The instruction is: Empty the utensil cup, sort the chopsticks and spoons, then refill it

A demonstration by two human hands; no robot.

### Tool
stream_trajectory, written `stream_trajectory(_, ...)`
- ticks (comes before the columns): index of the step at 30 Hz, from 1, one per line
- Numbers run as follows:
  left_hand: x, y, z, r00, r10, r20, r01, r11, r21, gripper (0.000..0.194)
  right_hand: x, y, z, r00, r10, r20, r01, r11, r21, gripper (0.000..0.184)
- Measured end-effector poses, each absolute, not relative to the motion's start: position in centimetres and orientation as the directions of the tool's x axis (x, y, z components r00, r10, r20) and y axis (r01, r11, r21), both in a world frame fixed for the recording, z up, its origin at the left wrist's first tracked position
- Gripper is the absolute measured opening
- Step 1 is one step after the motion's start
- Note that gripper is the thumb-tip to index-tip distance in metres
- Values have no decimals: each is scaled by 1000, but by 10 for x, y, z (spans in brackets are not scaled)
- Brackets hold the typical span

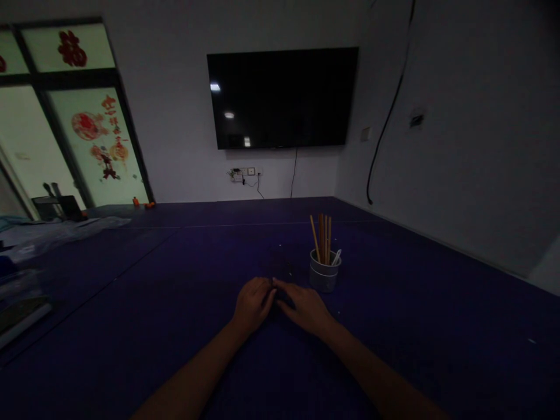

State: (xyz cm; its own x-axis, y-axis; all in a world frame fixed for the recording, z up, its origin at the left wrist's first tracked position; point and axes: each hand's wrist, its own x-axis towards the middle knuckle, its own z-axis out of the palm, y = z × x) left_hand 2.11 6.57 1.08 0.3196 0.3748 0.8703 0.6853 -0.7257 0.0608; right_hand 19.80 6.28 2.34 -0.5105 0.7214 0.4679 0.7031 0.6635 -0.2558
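My left hand and right hand curled, fingertips together; too dim to tell if anything's pinched. Grey round cup just beyond right hand, might tip if knuckles bump it imo. Slim tan wooden-looking sticks inside, flat dark purple-blue desk underneath.

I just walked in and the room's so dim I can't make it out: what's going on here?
A person has both bare hands on a dark blue table. The left hand and right hand meet at the fingertips; it is too dark to tell whether anything is held between them. Just beyond the right hand stands a gray cup holding upright wooden sticks and something white. A dark-screened television hangs on the wall ahead.
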Motion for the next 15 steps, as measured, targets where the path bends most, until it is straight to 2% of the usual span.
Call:
stream_trajectory(4, 21, 67, 11, 332, 380, 863, 681, -729, 59, 17, 200, 60, 24, -460, 691, 558, 713, 662, -232, 53)
stream_trajectory(8, 21, 69, 11, 379, 395, 837, 688, -725, 30, 19, 202, 57, 26, -403, 602, 689, 669, 708, -227, 47)
stream_trajectory(15, 22, 68, 10, 515, 331, 791, 688, -710, -151, 25, 196, 55, 24, -373, 455, 808, 611, 776, -155, 31)
